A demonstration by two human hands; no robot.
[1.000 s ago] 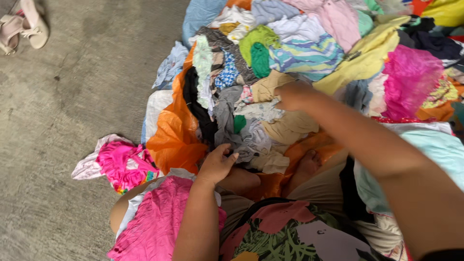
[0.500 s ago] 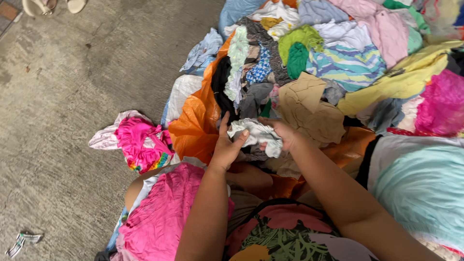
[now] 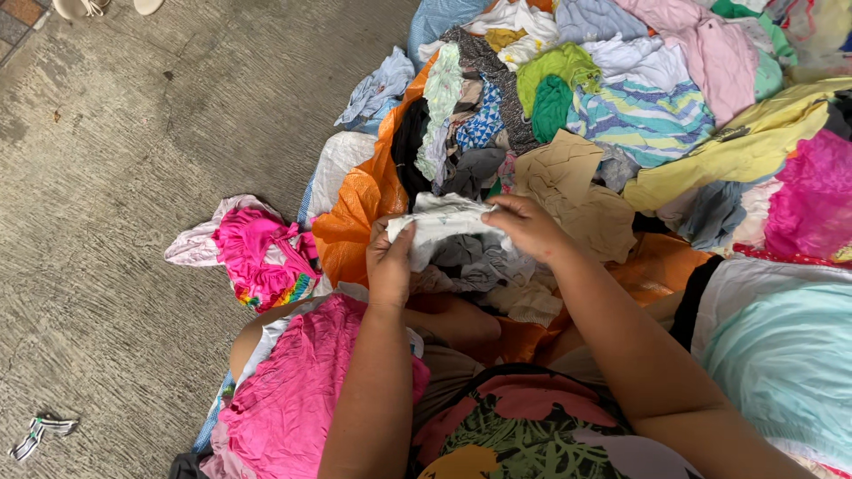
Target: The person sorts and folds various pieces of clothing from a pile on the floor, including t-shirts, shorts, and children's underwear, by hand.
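View: head camera, looking straight down at a person seated on a concrete floor (image 3: 115, 177) at the edge of a big heap of mixed clothes.
White cloth: a small, crumpled white cloth (image 3: 444, 226) is held up between both hands, just above the near edge of the heap, over grey and white garments.
Cloth and fingers: its left end is bunched inside the left fingers (image 3: 383, 241); its right end is pinched under the right fingers (image 3: 499, 209); the middle hangs loosely between them.
Left hand: the left hand (image 3: 390, 266) is closed on the cloth, back of the hand towards the camera, knuckles pointing away from the body.
Left arm: the forearm runs almost straight up from the bottom edge of the picture, over a pink cloth (image 3: 293, 399) lying on the lap.
Right hand: the right hand (image 3: 528, 226) grips the cloth's upper right edge, fingers curled and pointing left.
Right arm: the forearm comes in on a slant from the lower right corner, crossing above the knees.
Around the hands: an orange sheet (image 3: 359, 213) lies under the heap, just left of the left hand; a tan garment (image 3: 577, 191) lies just beyond the right hand; a bright pink frilled garment (image 3: 257, 253) lies apart on the floor to the left.
Farther off: green, striped, yellow and magenta clothes fill the top and right of the picture.
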